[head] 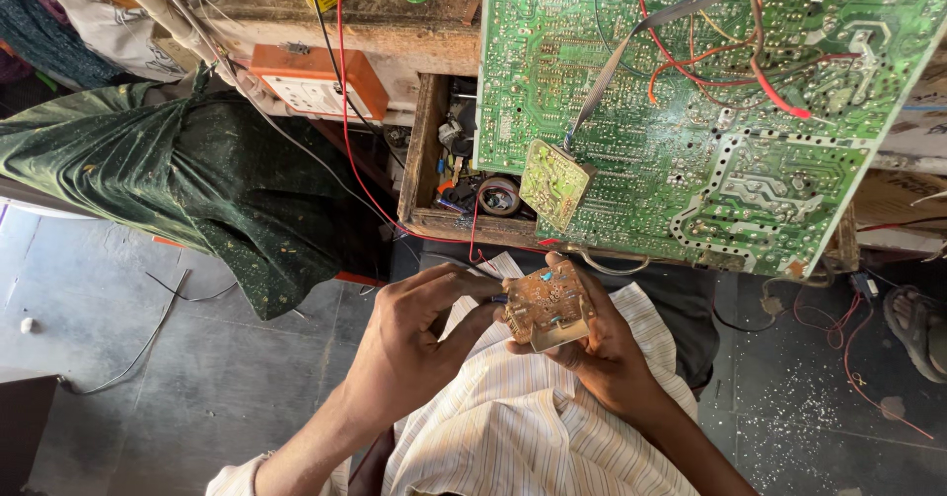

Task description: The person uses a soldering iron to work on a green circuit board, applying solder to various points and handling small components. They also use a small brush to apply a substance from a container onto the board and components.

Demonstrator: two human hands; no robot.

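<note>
Both hands busy below the front edge of the bench (434,47), over a striped-shirt lap. Right hand (602,353) cupped under a small tan circuit board (545,306), gripping it from beneath, solder side up. Left hand (419,333) pinching in at the board's left edge, fingertips touching it. Just above, a big green circuit board (710,111) hanging off the bench edge, red wires (691,67) looped across it, open drawer of parts (464,185) right beside.

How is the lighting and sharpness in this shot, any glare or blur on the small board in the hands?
Head view: even daylight, no harsh glare; the small tan circuit board is sharp, the large green circuit board brightly lit, the dark grey floor dimmer; edges bend slightly.
</note>
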